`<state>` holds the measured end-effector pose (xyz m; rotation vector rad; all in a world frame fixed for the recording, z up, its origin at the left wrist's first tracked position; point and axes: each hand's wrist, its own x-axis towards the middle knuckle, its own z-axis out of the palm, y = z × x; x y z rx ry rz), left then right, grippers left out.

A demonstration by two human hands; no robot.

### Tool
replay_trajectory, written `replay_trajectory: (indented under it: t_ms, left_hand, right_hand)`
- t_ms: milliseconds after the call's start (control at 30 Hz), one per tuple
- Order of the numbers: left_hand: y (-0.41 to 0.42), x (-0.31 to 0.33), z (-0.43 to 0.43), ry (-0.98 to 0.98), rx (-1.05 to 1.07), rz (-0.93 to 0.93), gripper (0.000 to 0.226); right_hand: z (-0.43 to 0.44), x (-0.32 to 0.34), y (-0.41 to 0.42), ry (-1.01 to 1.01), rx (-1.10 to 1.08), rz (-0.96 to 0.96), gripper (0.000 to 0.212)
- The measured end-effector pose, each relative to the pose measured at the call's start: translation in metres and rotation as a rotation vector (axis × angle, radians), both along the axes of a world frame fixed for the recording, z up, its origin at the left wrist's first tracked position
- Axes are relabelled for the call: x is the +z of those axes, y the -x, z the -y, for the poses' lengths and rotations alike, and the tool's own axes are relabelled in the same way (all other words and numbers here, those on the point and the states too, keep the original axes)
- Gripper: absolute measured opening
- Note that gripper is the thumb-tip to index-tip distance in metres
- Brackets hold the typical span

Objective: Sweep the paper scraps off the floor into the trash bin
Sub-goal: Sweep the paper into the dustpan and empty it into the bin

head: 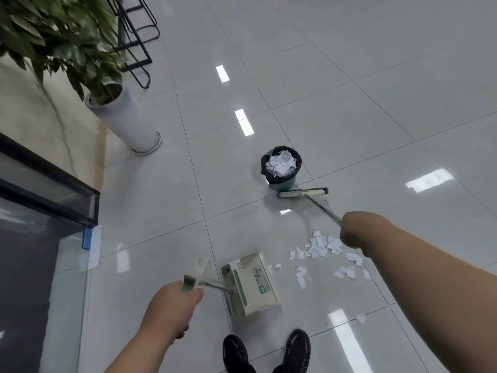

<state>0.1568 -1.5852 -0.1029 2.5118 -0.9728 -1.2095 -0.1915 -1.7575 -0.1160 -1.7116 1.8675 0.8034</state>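
Observation:
White paper scraps (324,246) lie scattered on the grey tile floor to the right of a cream and green dustpan (251,284). My left hand (172,305) grips the dustpan's handle, and the pan sits on the floor in front of my feet. My right hand (355,231) grips the thin broom handle. The broom head (302,193) rests on the floor just in front of the trash bin (281,183). The green bin has a black liner and holds a heap of white scraps.
A tall white planter (126,118) with a leafy plant stands at the left. Black metal chair legs (139,36) are behind it. A dark glass door (40,211) runs along the left edge. My black shoes (266,351) are at the bottom.

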Motion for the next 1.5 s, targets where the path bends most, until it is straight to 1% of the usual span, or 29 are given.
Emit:
replay_trajectory:
  t_ms: [200,267,333,433,500,600,667,767,800,900,967,1033,1100,1167,1300,1367,1433,1467,1500]
  left_hand:
    - [0.002,-0.001,0.002,0.002,-0.006,0.018,0.022]
    - [0.002,-0.001,0.004,0.001,-0.002,0.015,0.023]
    - [0.002,0.0,0.005,-0.005,-0.02,0.019,0.022]
    - [0.001,0.003,0.008,-0.008,-0.036,0.009,0.022]
    - [0.0,0.005,0.011,-0.013,-0.036,-0.002,0.021]
    - [-0.004,0.006,0.016,-0.013,-0.054,-0.025,0.021]
    - [-0.007,0.007,0.019,0.003,-0.081,-0.039,0.021]
    - [-0.015,0.006,0.023,0.023,-0.132,-0.036,0.022]
    - [-0.018,0.006,0.023,0.026,-0.149,-0.03,0.022]
    - [-0.03,0.003,0.024,0.035,-0.181,-0.032,0.021]
    - [-0.041,0.0,0.023,0.029,-0.211,-0.022,0.022]
    - [-0.054,-0.002,0.023,0.031,-0.23,-0.021,0.023]
    - [-0.07,-0.005,0.021,0.03,-0.236,-0.019,0.024]
    - [-0.086,-0.007,0.02,0.023,-0.241,-0.017,0.024]
    - [-0.118,-0.013,0.01,0.021,-0.272,-0.028,0.022]
    - [-0.14,-0.017,0.005,0.009,-0.29,-0.029,0.019]
    - [-0.161,-0.022,-0.001,0.002,-0.289,-0.044,0.018]
    - [-0.171,-0.026,-0.003,-0.003,-0.293,-0.047,0.02]
    - [-0.18,-0.03,-0.005,-0.006,-0.295,-0.053,0.02]
  right_hand:
    - [0.015,-0.021,0.0,-0.067,-0.018,0.021,0.013]
    - [0.014,-0.023,0.005,-0.138,0.021,-0.008,0.013]
    - [0.006,-0.024,0.012,-0.196,0.102,-0.056,0.006]
    - [-0.016,-0.019,0.022,-0.234,0.155,-0.061,0.017]
    - [-0.033,-0.005,0.03,-0.231,0.101,-0.063,0.004]
    - [-0.046,0.027,0.044,-0.195,-0.082,0.017,0.002]
    - [-0.054,0.048,0.059,-0.202,-0.184,0.052,0.012]
    - [-0.073,0.071,0.077,-0.182,-0.371,0.139,0.043]
    - [-0.082,0.075,0.08,-0.175,-0.404,0.161,0.051]
    - [-0.106,0.075,0.078,-0.156,-0.437,0.166,0.059]
    - [-0.12,0.067,0.069,-0.142,-0.466,0.149,0.053]
    - [-0.133,0.058,0.057,-0.123,-0.493,0.102,0.037]
    - [-0.147,0.051,0.04,-0.114,-0.455,0.023,0.028]
    - [-0.158,0.045,0.021,-0.136,-0.419,-0.043,0.028]
    - [-0.175,0.028,-0.014,-0.145,-0.328,-0.051,0.023]
    - [-0.188,0.012,-0.031,-0.158,-0.355,-0.021,0.034]
    - [-0.203,-0.002,-0.05,-0.165,-0.365,0.045,0.041]
    - [-0.211,-0.008,-0.06,-0.176,-0.372,0.085,0.04]
    - [-0.219,-0.013,-0.074,-0.177,-0.457,0.113,0.035]
